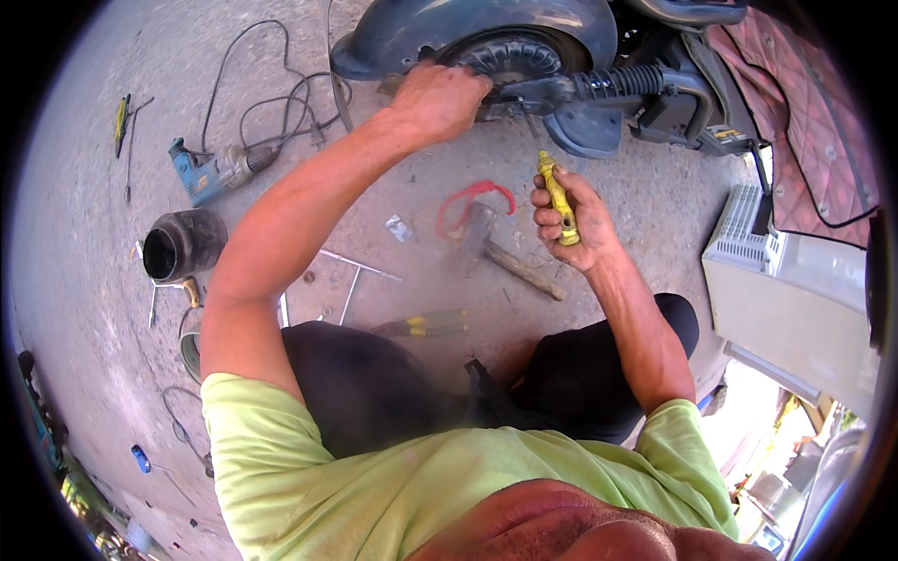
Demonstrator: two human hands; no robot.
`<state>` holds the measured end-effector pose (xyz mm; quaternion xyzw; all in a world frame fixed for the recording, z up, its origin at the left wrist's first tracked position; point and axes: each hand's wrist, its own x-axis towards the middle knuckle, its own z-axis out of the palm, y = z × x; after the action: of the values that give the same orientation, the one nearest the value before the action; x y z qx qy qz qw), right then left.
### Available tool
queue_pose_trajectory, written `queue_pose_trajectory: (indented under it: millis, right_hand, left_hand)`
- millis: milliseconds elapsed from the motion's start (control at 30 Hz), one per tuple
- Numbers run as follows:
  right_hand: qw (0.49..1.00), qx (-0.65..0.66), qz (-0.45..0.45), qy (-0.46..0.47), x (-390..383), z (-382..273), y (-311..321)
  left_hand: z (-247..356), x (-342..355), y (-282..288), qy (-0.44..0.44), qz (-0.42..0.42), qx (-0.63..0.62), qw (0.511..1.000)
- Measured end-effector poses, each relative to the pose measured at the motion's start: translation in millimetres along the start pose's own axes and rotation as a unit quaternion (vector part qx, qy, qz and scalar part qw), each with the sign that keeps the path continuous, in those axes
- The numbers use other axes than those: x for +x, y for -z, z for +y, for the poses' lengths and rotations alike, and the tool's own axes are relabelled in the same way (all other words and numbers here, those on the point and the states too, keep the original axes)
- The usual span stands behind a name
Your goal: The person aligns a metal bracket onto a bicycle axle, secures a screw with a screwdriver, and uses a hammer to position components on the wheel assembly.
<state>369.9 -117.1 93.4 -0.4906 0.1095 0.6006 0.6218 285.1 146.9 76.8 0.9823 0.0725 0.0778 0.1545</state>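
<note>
At the top, my left hand [440, 101] is at the lower edge of the scooter wheel [514, 61], beside the dark swingarm [533, 89]; its fingers are curled and what they hold is hidden. My right hand [575, 210] grips the yellow handle of a screwdriver [554, 187], whose thin shaft reaches up to the swingarm just right of my left hand. A coiled shock spring [608, 82] and a dark plastic piece [585, 131] are to the right of the shaft. Below lie a red loop [500, 192] and a hammer [524, 271] on the concrete floor [365, 206].
On the left are a drill [210, 173] with its cord, pliers [122, 122], a dark can [178, 245] and a T-wrench [355, 280]. Yellow-handled tools [430, 323] lie near my legs. A white appliance [776, 299] and a pink quilted cover [804, 140] bound the right.
</note>
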Motion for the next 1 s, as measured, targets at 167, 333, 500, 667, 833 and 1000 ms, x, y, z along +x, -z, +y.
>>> queue_pose_trajectory:
  millis: [167, 333, 500, 667, 833, 1000]
  right_hand:
    - [0.972, -0.174, 0.141, 0.075, -6.4, 6.5, -21.9]
    - [0.995, -0.066, 0.068, 0.009, -2.7, 0.9, -6.3]
    - [1.000, 0.002, 0.003, -0.030, -1.9, -5.2, -0.6]
    - [0.985, -0.102, 0.133, 0.042, -6.7, 2.6, -23.6]
    - [0.998, -0.035, 0.055, -0.001, -2.6, 0.4, -5.6]
    - [0.999, -0.016, 0.046, -0.016, -5.5, -4.8, -12.6]
  left_hand:
    - [-0.7, 0.3, 1.6, 0.003, -0.013, -0.005, 1.000]
    - [-1.4, -0.4, -1.6, 0.000, 0.003, -0.003, 1.000]
    - [-0.4, 0.8, -1.7, 0.002, -0.002, 0.004, 1.000]
    - [-1.9, 1.3, -2.8, -0.005, 0.003, 0.006, 1.000]
    - [-6.4, 2.2, -6.9, -0.020, 0.025, 0.002, 0.999]
    - [-6.2, 2.3, -8.4, -0.015, 0.028, -0.002, 1.000]
